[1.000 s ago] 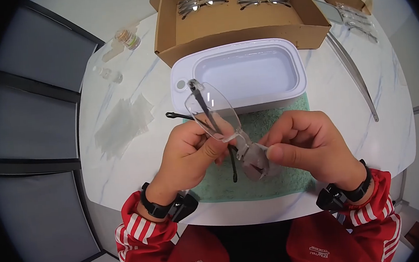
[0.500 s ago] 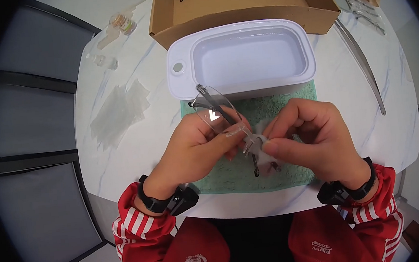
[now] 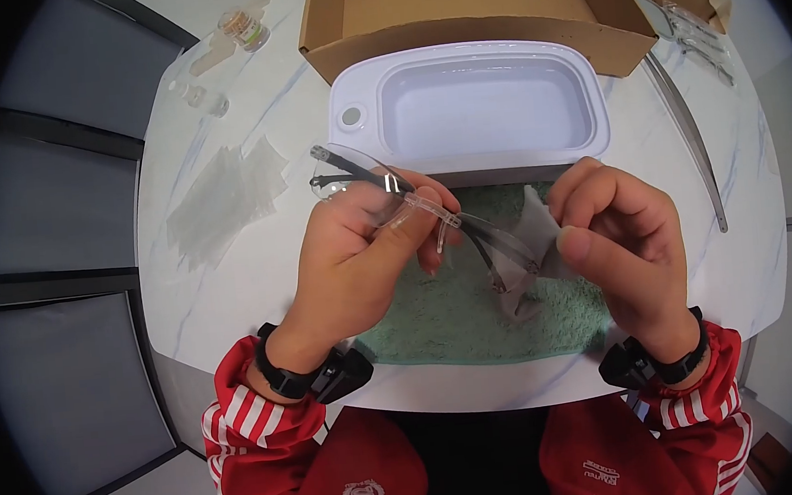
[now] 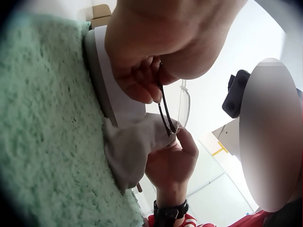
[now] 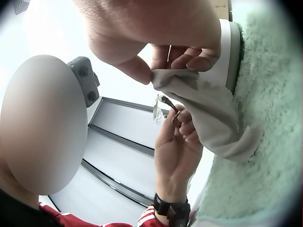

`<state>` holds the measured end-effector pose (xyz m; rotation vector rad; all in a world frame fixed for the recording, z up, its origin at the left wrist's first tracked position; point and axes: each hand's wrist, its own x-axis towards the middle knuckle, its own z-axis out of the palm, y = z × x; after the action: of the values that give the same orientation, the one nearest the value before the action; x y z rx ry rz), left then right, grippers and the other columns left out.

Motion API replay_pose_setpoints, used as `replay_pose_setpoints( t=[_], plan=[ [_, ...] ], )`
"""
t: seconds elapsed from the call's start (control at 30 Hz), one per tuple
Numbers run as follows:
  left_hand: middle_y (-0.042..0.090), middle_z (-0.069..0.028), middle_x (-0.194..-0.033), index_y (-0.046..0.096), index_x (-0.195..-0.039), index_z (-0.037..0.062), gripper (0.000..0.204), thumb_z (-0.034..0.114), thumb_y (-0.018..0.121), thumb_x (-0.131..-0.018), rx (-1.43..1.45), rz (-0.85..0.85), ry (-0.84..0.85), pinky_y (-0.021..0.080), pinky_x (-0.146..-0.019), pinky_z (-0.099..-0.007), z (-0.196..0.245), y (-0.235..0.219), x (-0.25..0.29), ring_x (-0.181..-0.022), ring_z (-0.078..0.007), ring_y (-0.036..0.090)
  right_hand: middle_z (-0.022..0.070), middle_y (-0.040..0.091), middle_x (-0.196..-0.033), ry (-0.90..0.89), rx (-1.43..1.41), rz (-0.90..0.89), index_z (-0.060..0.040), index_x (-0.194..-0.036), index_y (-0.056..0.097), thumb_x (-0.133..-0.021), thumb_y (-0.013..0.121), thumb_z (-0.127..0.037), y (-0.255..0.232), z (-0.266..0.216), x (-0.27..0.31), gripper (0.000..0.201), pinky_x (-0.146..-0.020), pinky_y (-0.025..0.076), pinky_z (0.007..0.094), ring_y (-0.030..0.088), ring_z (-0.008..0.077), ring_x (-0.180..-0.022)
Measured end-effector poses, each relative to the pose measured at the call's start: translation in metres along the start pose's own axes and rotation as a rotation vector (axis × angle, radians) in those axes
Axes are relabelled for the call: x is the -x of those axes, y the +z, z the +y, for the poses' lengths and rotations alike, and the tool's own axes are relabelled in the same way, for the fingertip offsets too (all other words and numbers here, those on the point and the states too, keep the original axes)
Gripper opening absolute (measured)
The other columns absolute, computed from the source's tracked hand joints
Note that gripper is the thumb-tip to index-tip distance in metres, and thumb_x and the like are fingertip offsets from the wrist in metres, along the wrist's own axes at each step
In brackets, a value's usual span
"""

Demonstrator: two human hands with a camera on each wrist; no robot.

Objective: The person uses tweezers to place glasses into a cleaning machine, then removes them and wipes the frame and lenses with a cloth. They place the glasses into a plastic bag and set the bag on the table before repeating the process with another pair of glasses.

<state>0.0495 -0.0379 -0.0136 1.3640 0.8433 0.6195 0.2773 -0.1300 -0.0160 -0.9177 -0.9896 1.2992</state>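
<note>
My left hand (image 3: 359,255) grips a pair of clear-rimmed eyeglasses (image 3: 432,211) near the bridge, thumb on top. One lens points up and left past the fingers; the other reaches toward my right hand (image 3: 632,238). The glasses' dark temples (image 4: 165,111) are folded in and run beneath the left fingers. Between right thumb and fingers I pinch a soft grey cloth (image 5: 213,113). In the head view the cloth (image 3: 536,227) overlaps the end of the right-side lens and hangs down over the green towel (image 3: 440,328).
Behind the hands stands a white basin (image 3: 371,161) with liquid in it. A cardboard box (image 3: 472,32) with several glasses is beyond it. Thin translucent sheets (image 3: 225,200) and small bottles (image 3: 244,31) lie left; a long metal strip (image 3: 690,141) and bagged glasses (image 3: 701,42) lie right.
The cloth, wrapped over the right-side lens before, now hangs looser from the right hand, which has moved right. My left hand has moved slightly left and tilted the glasses flatter.
</note>
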Motion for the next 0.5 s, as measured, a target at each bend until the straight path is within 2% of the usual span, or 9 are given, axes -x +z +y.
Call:
replay_pose_setpoints(
  t=[0.13,0.2,0.23,0.3,0.33,0.4,0.5],
  plan=[
    [0.069,-0.0096,-0.08,0.065,-0.099,-0.0031,0.024,0.02,0.057,-0.103,-0.02,0.037,0.015,0.05,-0.061,-0.025,-0.004,0.001,0.0,-0.064,-0.0121,0.064,0.0069,0.063,-0.098,-0.036,0.077,-0.076,0.0019,-0.094,0.068,-0.087,0.067,0.009,0.001,0.001,0.0,0.01,-0.071,0.045,0.0225,0.058,0.0083,-0.08],
    [0.069,-0.0096,-0.08,0.066,-0.098,-0.0032,0.025,0.02,0.058,-0.103,-0.021,0.041,0.013,0.05,-0.06,-0.025,-0.005,0.0,0.0,-0.064,-0.0121,0.064,0.0086,0.063,-0.098,-0.052,0.257,-0.15,0.0017,-0.096,0.073,-0.085,0.068,0.01,0.006,-0.003,0.0,0.015,-0.069,0.047,0.0234,0.062,0.0109,-0.081],
    [0.069,-0.0091,-0.08,0.066,-0.097,-0.003,0.024,0.02,0.058,-0.103,-0.023,0.03,-0.006,0.05,-0.059,-0.0249,-0.005,-0.001,0.0,-0.063,-0.012,0.063,0.0086,0.063,-0.098,-0.048,0.259,-0.154,0.0017,-0.096,0.073,-0.085,0.068,0.01,0.007,-0.002,0.0,0.015,-0.069,0.047,0.0234,0.062,0.0109,-0.081],
    [0.068,-0.0086,-0.079,0.066,-0.096,-0.0028,0.024,0.019,0.059,-0.103,-0.021,0.022,-0.025,0.049,-0.059,-0.0249,-0.005,-0.001,0.0,-0.062,-0.0119,0.063,0.0115,0.064,-0.1,-0.092,0.377,-0.161,-0.0004,-0.094,0.075,-0.081,0.072,0.007,0.01,-0.003,0.0,0.015,-0.08,0.047,0.0297,0.06,0.0164,-0.089],
    [0.068,-0.0081,-0.078,0.066,-0.096,-0.0027,0.024,0.019,0.059,-0.103,-0.013,0.028,-0.028,0.049,-0.058,-0.025,-0.004,0.0,0.001,-0.062,-0.0119,0.062,0.0115,0.064,-0.1,-0.091,0.38,-0.166,-0.0004,-0.094,0.075,-0.081,0.072,0.007,0.009,-0.002,-0.001,0.015,-0.08,0.047,0.0297,0.06,0.0164,-0.089],
    [0.068,-0.0076,-0.077,0.066,-0.096,-0.0026,0.024,0.019,0.058,-0.103,-0.001,0.039,-0.031,0.049,-0.058,-0.025,-0.005,0.001,0.001,-0.062,-0.0119,0.061,0.0086,0.066,-0.099,-0.162,0.441,-0.191,-0.001,-0.097,0.075,-0.082,0.071,0.011,0.007,0.0,-0.002,0.019,-0.066,0.049,0.0238,0.064,0.0123,-0.08],
    [0.067,-0.0072,-0.076,0.066,-0.094,-0.0027,0.024,0.019,0.059,-0.103,0.028,0.064,-0.022,0.049,-0.058,-0.0253,-0.006,0.002,0.002,-0.062,-0.0115,0.061,0.0067,0.067,-0.097,-0.075,0.416,-0.139,-0.0024,-0.094,0.074,-0.082,0.073,0.009,0.01,0.002,-0.001,0.017,-0.067,0.047,0.0229,0.062,0.0111,-0.079]
  ],
)
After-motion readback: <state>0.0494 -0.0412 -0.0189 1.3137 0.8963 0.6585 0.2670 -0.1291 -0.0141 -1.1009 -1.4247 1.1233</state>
